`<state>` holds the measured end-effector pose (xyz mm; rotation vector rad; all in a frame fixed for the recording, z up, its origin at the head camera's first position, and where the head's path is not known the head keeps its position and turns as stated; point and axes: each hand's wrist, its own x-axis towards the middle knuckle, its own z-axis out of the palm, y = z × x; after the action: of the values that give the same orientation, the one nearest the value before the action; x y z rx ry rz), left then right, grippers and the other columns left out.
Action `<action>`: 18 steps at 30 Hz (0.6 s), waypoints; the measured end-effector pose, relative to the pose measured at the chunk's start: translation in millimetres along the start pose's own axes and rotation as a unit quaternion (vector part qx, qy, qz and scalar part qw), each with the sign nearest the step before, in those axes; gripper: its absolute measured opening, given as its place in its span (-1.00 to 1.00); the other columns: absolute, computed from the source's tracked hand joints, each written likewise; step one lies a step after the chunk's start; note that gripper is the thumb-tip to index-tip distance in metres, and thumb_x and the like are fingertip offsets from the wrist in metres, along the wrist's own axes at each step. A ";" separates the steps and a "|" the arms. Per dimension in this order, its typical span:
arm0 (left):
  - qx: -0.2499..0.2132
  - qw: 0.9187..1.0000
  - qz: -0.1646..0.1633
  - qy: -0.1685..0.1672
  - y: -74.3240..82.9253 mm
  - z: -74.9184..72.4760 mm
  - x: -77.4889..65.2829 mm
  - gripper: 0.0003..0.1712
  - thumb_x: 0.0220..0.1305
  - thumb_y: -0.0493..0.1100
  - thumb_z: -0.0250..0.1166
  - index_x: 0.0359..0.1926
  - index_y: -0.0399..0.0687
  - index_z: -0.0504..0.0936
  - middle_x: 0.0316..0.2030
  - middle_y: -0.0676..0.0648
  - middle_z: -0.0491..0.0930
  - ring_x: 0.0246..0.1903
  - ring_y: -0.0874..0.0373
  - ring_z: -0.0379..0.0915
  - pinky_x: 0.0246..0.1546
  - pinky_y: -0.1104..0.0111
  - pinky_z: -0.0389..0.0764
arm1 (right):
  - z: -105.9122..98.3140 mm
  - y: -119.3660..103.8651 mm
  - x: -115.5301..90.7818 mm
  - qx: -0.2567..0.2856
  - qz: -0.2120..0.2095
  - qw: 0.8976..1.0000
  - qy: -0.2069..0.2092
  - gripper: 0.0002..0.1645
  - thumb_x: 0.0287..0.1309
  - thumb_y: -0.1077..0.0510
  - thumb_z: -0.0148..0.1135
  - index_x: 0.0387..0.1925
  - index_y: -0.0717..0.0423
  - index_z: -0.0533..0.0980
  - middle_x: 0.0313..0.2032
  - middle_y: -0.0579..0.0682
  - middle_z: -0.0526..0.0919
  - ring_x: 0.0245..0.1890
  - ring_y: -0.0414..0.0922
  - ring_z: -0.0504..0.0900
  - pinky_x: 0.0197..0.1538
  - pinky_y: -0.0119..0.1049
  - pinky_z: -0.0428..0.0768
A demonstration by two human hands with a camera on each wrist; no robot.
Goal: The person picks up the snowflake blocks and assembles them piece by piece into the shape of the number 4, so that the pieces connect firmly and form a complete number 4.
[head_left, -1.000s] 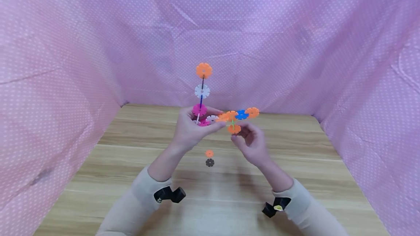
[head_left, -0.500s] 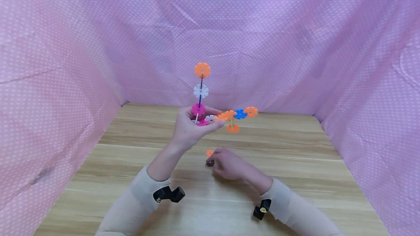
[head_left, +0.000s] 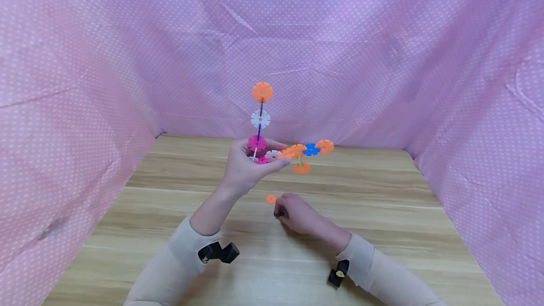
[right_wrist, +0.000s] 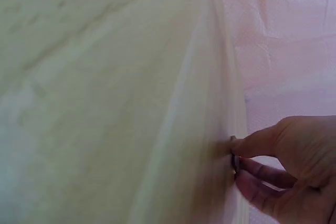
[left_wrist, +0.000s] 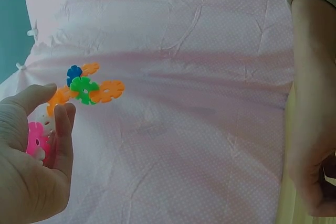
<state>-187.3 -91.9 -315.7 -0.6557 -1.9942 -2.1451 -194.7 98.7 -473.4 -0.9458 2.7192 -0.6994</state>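
Observation:
My left hand (head_left: 244, 169) is raised over the table and pinches a linked chain of slotted snowflake discs between thumb and fingers. One arm of the chain stands upright, with a pink disc (head_left: 257, 143), a white disc (head_left: 256, 120) and an orange disc (head_left: 262, 87) on top. The other arm runs rightward to a blue disc (head_left: 311, 149) and an orange end disc (head_left: 325, 146). A green disc (left_wrist: 81, 87) links a lower orange disc (head_left: 302, 168) beneath it. Down at the tabletop, my right hand (head_left: 299, 214) pinches a dark snowflake disc (right_wrist: 234, 162), mostly covered by the fingers.
A loose orange disc (head_left: 270, 199) lies flat on the wooden table (head_left: 191, 268), just beyond the right fingertips. Pink dotted cloth (head_left: 272, 22) walls the table at the back and both sides.
My right hand has left the chain's lower orange disc, come down to the tabletop and taken hold of the dark disc there. The left hand has stayed nearly still with the chain.

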 end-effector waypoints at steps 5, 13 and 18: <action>-0.001 1.000 0.000 -0.003 0.3 -0.1 0.7 -0.81 0.10 -0.37 0.61 -0.26 -0.30 0.80 -0.24 0.01 0.86 -0.67 0.36 0.23 -0.67 0.59 0.22 | -8.8 6.2 -0.5 0.081 0.015 0.997 -0.006 -0.79 0.30 0.36 0.42 -0.14 0.05 0.61 -0.22 -0.12 0.69 -0.21 -0.23 0.61 -0.08 -0.36 0.71; 0.012 1.000 0.007 -0.008 0.4 -0.8 0.5 -0.78 0.10 -0.38 0.62 -0.21 -0.32 0.81 -0.35 0.11 0.82 -0.68 0.35 0.11 -0.68 0.56 0.17 | -48.8 28.5 -3.2 0.164 0.018 0.984 0.065 -0.86 0.37 0.41 0.26 -0.14 0.21 0.66 -0.21 0.05 0.82 -0.17 -0.11 0.77 -0.12 -0.35 0.78; 0.011 1.000 0.011 -0.020 0.4 -1.7 0.1 -0.77 0.11 -0.37 0.60 -0.18 -0.31 0.82 -0.50 0.15 0.74 -0.69 0.33 0.09 -0.69 0.55 0.17 | -97.0 36.1 -4.0 0.196 0.011 0.973 0.121 -0.81 0.40 0.34 0.31 -0.01 0.27 0.67 -0.15 0.15 0.82 -0.18 0.00 0.77 -0.17 -0.40 0.76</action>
<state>-187.6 -93.6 -315.3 -0.7192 -2.0172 -2.1107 -241.4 162.2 -406.2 -0.7744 2.6250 -1.3639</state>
